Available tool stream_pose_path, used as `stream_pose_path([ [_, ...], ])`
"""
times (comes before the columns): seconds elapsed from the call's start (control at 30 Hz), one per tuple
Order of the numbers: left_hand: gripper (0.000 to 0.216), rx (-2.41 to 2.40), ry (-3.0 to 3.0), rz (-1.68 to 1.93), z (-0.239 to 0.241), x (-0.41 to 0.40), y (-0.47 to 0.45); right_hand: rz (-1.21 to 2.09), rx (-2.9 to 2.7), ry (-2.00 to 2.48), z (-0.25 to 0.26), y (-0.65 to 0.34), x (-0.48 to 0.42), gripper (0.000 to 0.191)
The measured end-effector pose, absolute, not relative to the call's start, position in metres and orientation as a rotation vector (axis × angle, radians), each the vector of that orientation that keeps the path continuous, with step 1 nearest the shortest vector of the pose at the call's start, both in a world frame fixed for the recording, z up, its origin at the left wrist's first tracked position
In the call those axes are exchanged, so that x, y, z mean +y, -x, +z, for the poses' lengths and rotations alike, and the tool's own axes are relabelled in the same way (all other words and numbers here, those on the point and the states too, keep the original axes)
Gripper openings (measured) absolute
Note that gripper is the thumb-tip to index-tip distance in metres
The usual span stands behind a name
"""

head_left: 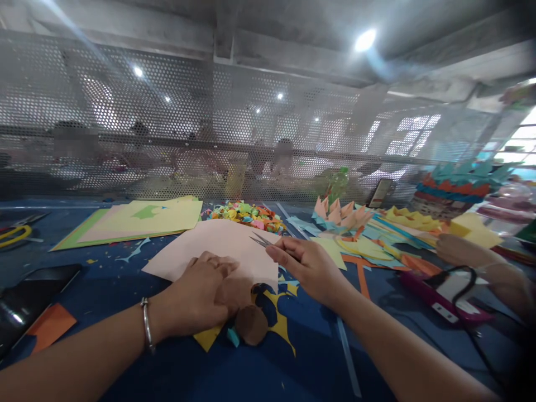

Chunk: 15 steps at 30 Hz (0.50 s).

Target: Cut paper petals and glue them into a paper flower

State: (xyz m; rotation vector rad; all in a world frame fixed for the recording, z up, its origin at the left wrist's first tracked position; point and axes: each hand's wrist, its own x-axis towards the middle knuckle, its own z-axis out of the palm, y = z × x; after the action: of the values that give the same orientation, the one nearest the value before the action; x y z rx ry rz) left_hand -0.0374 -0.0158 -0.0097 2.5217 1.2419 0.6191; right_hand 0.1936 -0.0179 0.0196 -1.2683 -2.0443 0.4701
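A pale pink sheet of paper lies before me. My left hand, with a silver bangle at the wrist, rests on its near part. Its bent fingers and thumb hold a round brown disc against the paper. Just nearer lies another brown disc, beside yellow paper scraps with curved cut edges and a small blue scrap. Over the sheet's right edge, my right hand is closed on small pointed scissors. Their tips point left; the handles are hidden in my fingers.
Coloured sheets and a heap of paper bits lie behind. Yellow-handled scissors and a black phone are left. Folded paper pieces, a purple box with a cable and another person's hand are right.
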Motion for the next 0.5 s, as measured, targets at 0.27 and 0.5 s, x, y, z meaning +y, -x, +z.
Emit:
stream_pose_path([
  [0.27, 0.048, 1.324, -2.673, 0.445, -0.006, -0.011, 0.033, 0.366, -2.066, 1.307, 0.015, -0.196, -0.010, 0.040],
  [0.5, 0.019, 1.492, -2.622, 0.515, 0.002, -0.002, 0.042, 0.350, -2.058, 1.303, 0.015, -0.194, -0.012, 0.039],
])
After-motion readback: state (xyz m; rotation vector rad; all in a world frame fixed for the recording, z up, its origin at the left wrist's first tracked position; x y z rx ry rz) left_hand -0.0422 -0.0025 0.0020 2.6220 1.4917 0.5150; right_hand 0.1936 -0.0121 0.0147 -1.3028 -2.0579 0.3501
